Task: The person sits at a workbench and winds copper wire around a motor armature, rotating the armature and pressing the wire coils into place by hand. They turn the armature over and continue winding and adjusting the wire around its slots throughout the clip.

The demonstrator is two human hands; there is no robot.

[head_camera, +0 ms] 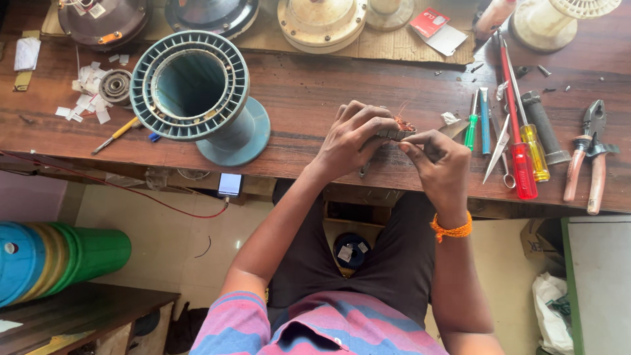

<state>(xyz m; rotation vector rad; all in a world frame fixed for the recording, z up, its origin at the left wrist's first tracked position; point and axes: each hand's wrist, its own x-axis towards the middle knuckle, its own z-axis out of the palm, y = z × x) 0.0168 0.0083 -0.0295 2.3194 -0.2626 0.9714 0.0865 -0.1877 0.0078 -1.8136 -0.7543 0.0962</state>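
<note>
Hands meet over the bench edge: left hand (355, 135) curls closed around a small metal part with copper wire (399, 126), right hand (437, 158) pinches at it. Steady, gentle grip seems wise; screwdrivers (522, 158) and pliers (591, 154) lie beside.

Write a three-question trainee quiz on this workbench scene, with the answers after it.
1. True or false: both hands are on the small copper-wound part.
2. Which tool lies nearest the right hand? A) green-handled screwdriver B) pliers C) yellow-handled tool
3. What stands left of the left hand on the wooden bench?

Key
1. True
2. A
3. A large blue-grey ribbed spool, open end towards the camera.
</note>
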